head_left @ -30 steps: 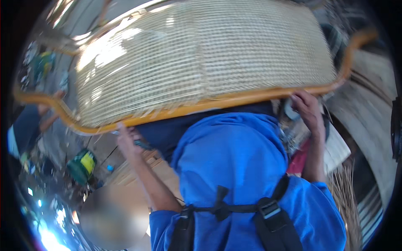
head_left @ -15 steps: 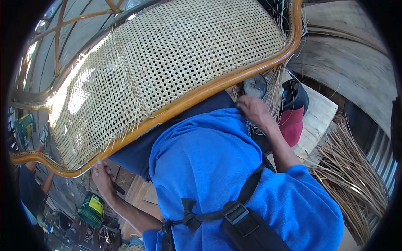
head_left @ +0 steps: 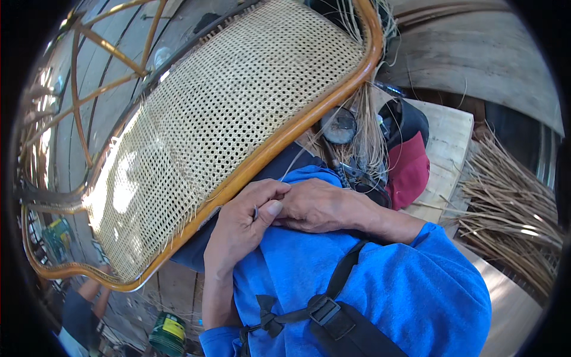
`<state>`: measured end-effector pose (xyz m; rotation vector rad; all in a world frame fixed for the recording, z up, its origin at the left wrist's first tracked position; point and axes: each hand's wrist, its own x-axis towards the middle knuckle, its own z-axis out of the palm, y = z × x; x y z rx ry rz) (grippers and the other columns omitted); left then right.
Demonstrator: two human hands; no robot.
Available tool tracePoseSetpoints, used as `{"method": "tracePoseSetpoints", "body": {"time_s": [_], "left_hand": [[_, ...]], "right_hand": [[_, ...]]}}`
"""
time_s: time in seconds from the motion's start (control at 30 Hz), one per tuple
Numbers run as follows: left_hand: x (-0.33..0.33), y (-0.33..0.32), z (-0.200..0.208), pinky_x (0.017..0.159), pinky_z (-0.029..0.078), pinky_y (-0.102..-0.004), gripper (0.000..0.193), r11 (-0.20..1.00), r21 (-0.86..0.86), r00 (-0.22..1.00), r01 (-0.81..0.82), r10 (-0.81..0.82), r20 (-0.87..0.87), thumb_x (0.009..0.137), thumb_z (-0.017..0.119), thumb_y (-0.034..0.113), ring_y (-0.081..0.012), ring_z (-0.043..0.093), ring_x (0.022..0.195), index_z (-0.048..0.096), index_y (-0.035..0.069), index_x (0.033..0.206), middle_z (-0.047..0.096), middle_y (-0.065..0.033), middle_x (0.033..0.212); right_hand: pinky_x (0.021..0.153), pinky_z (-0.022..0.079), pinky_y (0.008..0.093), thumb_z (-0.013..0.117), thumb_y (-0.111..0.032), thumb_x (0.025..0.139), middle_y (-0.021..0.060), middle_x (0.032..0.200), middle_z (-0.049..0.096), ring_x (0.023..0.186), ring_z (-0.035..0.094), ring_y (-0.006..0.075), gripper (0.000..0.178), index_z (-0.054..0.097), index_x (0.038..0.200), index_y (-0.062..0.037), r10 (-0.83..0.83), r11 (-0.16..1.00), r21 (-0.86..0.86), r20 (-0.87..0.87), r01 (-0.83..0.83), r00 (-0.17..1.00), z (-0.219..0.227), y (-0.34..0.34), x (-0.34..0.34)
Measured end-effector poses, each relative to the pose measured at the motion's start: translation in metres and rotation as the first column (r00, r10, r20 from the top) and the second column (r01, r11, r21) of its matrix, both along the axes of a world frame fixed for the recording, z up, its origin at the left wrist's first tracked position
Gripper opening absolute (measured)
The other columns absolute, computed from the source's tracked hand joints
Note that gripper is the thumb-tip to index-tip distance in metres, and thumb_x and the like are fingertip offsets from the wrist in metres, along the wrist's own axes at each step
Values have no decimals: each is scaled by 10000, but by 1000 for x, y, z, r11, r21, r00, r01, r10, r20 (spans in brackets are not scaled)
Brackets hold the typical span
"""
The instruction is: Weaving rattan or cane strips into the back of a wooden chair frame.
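My left hand [head_left: 241,223] and my right hand [head_left: 318,205] meet over my lap, in front of the blue shirt. The left is closed, with the small dark tip of a tool [head_left: 256,212] showing between thumb and fingers. Its kind is hidden. Most fingers of my right hand curl out of sight against the left. From where the hands meet, a thin pale cane strand [head_left: 292,162] rises. Just beyond them a woven cane panel [head_left: 232,101] in a varnished wooden frame [head_left: 267,147] leans across my knees, with short strand ends sticking out along its near edge.
Loose cane strands [head_left: 370,140] hang beside a dark round object [head_left: 339,126]. A black and red cap [head_left: 409,169] lies on a pale board [head_left: 446,140]. At right is a bundle of cane [head_left: 511,196]. A green bucket [head_left: 168,333] and another person's arm [head_left: 98,297] appear lower left.
My left hand has left the frame's lower edge, and my right hand has come in from the round dark object. Both now meet over my lap. The view has shifted, so the panel appears further left.
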<state>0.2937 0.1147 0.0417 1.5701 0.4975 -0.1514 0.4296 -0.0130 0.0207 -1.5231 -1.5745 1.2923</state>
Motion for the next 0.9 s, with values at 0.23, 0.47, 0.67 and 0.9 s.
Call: {"method": "tracePoseSetpoints", "body": {"time_s": [0.23, 0.47, 0.67, 0.9], "left_hand": [[2, 0, 21, 628, 452, -326, 183, 842, 441, 950, 310, -258, -176, 801, 647, 186, -263, 584, 707, 610, 12, 844, 556, -112, 732], [-24, 30, 123, 473, 366, -286, 171, 745, 666, 977, 37, -168, 134, 719, 619, 154, -191, 487, 503, 590, -12, 689, 501, -73, 581], [-99, 92, 150, 446, 332, -214, 192, 791, 385, 854, -476, 312, 415, 826, 549, 215, -106, 423, 489, 559, 26, 794, 456, -25, 613], [-96, 92, 166, 399, 293, -155, 226, 636, 235, 552, -735, 360, 753, 902, 505, 246, -35, 375, 471, 528, 23, 932, 465, -25, 725]], "right_hand": [[706, 458, 403, 562, -179, 856, 111, 816, 581, 806, 559, 295, 143, 585, 915, -50, -333, 918, 240, 34, 316, 942, -14, -50, 11], [708, 466, 375, 575, -223, 869, 107, 823, 597, 814, 588, 289, 170, 607, 905, -60, -496, 837, 212, -97, 505, 863, -70, -100, 3], [701, 453, 366, 569, -167, 865, 100, 806, 580, 799, 570, 281, 115, 590, 906, -61, -600, 788, 247, 97, 564, 794, -102, -140, 15], [734, 461, 387, 571, -147, 843, 121, 841, 578, 836, 565, 306, 126, 585, 925, -52, -551, 834, 148, 211, 531, 807, -128, -160, 19]]}}
